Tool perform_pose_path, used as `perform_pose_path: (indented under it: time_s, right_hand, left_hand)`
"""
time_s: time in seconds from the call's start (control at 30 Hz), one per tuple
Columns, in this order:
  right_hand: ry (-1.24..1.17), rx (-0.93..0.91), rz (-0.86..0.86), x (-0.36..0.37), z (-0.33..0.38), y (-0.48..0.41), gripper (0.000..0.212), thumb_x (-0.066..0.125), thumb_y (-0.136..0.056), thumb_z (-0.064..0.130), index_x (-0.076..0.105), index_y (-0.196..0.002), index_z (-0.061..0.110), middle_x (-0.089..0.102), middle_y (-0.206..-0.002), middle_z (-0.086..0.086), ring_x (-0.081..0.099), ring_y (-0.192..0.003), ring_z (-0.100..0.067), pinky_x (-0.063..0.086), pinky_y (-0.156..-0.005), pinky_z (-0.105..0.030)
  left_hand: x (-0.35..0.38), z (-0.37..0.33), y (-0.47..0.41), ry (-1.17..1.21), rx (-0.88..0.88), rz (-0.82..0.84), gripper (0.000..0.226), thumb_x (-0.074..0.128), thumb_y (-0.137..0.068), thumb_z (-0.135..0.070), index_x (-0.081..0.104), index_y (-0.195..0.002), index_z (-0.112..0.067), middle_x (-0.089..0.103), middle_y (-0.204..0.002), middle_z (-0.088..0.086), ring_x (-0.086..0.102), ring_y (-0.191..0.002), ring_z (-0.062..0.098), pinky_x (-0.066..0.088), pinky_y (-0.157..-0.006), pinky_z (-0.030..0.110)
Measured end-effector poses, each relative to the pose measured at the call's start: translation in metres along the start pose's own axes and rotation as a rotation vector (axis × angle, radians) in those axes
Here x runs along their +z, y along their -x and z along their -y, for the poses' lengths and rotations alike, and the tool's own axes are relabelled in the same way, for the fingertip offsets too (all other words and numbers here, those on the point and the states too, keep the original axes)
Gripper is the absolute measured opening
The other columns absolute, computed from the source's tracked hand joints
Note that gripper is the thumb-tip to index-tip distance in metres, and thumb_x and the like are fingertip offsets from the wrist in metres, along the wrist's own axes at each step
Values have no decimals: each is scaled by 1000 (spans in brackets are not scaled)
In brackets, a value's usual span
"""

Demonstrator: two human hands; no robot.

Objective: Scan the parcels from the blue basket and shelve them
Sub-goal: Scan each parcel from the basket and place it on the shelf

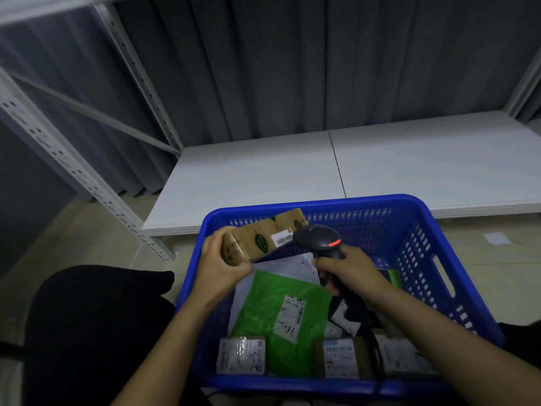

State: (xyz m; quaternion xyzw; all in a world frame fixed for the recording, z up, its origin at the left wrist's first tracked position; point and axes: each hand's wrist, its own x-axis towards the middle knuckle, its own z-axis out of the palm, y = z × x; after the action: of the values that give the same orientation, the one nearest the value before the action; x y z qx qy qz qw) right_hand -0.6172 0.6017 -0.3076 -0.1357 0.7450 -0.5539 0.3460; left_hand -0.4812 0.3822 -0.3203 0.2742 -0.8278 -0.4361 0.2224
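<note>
Here's the left hand (218, 268), fingers curled round the near end of a long cardboard parcel (263, 234) and holding it up over the far left corner of the blue basket (439, 230). The parcel tilts, its far end higher, and a small white barcode label (281, 238) faces the camera. Right beside that label sits the black scanner (320, 240), its head almost touching the parcel's right end, with a red light glowing on top. The right hand (351, 273) is wrapped tight round the scanner's handle, above the middle of the basket.

Down in the basket there's plenty more. A green mailer bag (263, 312) lies flat in the middle, with a white label and handwriting on it. A white mailer (298, 265) peeks out beneath it, toward the far side. Along the near wall sit a small labelled box (241, 356) on the left, marked by hand, then a brown box (341, 357) with a printed label, and another labelled parcel (401, 357) on the right. A dark packet lies under the right forearm; it's too hidden to make out.

Beyond the basket runs a low white shelf (292, 168), two boards meeting at a seam. A perforated grey upright (73, 171) slants up at the left, and a grey curtain (292, 68) hangs behind. The person's dark-clad knee (96, 317) fills the lower left.
</note>
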Motion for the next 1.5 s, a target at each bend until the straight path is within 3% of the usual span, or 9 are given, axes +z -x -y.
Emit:
perform_pose_path:
  time_s: [0.13, 0.3, 0.47, 0.63, 0.83, 1.03, 1.17, 1.33, 1.5]
  right_hand:
    - [106, 48, 43, -18, -2, -2, 16, 69, -86, 16, 65, -87, 1, 66, -70, -13, 56, -45, -19, 47, -47, -29]
    - [62, 47, 157, -31, 6, 1, 21, 68, -87, 17, 64, -90, -3, 66, -70, -14, 54, -50, -23, 46, -48, -29]
    - [97, 53, 221, -38, 12, 6, 18, 67, -87, 18, 64, -82, 1, 66, -69, -14, 54, -49, -21, 47, -50, -30]
    - [102, 54, 244, -39, 19, 8, 20, 67, -87, 17, 63, -74, 2, 63, -59, -9, 52, -46, -19, 46, -49, -29]
    - [119, 69, 267, -38, 23, 11, 20, 66, -88, 17, 63, -73, 3, 62, -54, -6, 52, -43, -17, 46, -49, -27]
    - [115, 55, 263, -37, 24, 13, 23, 65, -88, 16, 62, -70, 3, 60, -50, -5, 50, -41, -18, 44, -48, -27]
    - [36, -21, 147, -40, 32, 18, 18, 65, -90, 14, 63, -78, 1, 64, -55, -5, 53, -41, -17, 46, -46, -26]
    - [-84, -146, -188, -55, 39, 24, 14, 67, -89, 13, 63, -82, 2, 65, -55, -9, 58, -44, -18, 49, -49, -25]
    - [-161, -233, -477, -89, 63, 44, 10, 70, -86, 11, 65, -84, 2, 67, -58, -9, 60, -45, -14, 49, -49, -21]
  left_hand:
    - [-23, 13, -9, 125, -92, -23, 68, 69, -47, -31, 54, -112, -44, 50, -127, 6, 57, -110, 17, 52, -85, 32]
    - [-34, 32, -6, 46, -112, 2, 70, 69, -54, -15, 53, -117, -42, 45, -130, 6, 54, -113, 20, 51, -95, 49]
    - [-33, 33, 0, 32, -97, 23, 70, 65, -53, -15, 52, -114, -46, 45, -128, 2, 52, -114, 18, 50, -96, 46]
    - [-32, 24, 5, 23, -68, 42, 68, 64, -54, -12, 52, -112, -46, 42, -125, -3, 50, -114, 13, 46, -93, 31]
    - [-35, 21, 7, 41, -78, 37, 68, 64, -54, -14, 53, -115, -42, 43, -125, -3, 51, -114, 15, 50, -95, 42]
    - [-35, 17, 11, 78, -84, 28, 69, 68, -52, -25, 52, -117, -43, 46, -128, 0, 52, -114, 14, 50, -96, 42]
    - [-28, -2, 9, 146, -45, 20, 70, 71, -51, -35, 52, -118, -46, 49, -129, -1, 54, -113, 9, 51, -91, 31]
    - [-11, -47, -8, 214, 76, 93, 74, 71, -55, -36, 49, -126, -38, 50, -129, -2, 55, -113, 9, 51, -84, 19]
    - [8, -124, -32, 267, 236, 124, 58, 71, -67, -40, 46, -119, -45, 55, -122, -13, 58, -110, 8, 54, -81, 20]
